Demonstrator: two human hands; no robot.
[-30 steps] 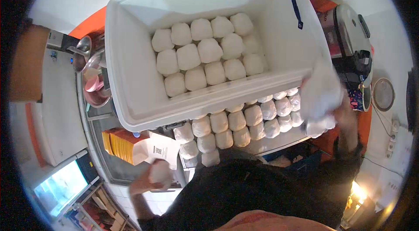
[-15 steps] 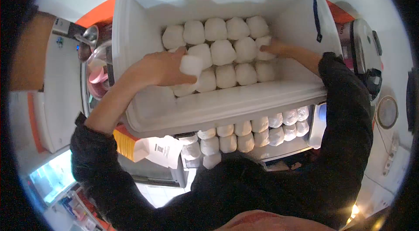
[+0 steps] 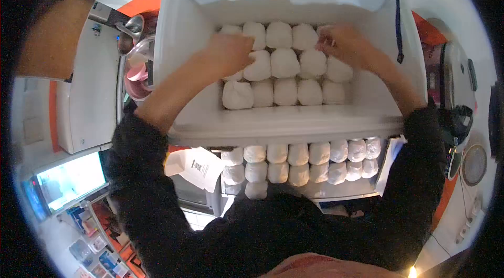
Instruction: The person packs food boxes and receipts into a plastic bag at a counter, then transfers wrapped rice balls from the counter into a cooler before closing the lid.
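Observation:
Rows of white rounded bundles (image 3: 285,64) fill the floor of a large white plastic bin (image 3: 294,126). My left hand (image 3: 228,53) reaches over the left ends of the back and middle rows, partly covering bundles there; its fingers are smeared by motion. At the back right, my right hand (image 3: 346,46) has its fingers bent and apart against the end bundle of the back row, which it mostly hides. A front-left bundle (image 3: 238,94) shows a gathered, folded top. What the bundles contain is hidden.
Below the bin, a lower container holds more white bundles (image 3: 298,154). Beside it lies a white printed paper (image 3: 202,169). Metal ladles (image 3: 134,27) and a pink scoop (image 3: 137,71) stand at left, near a lit screen (image 3: 71,182). A dark strap (image 3: 400,26) hangs over the bin's right side.
My left hand has moved toward the back of the bin; the bundle it held no longer shows in it. My right hand has shifted from the middle row's end to the back row. The view has shifted.

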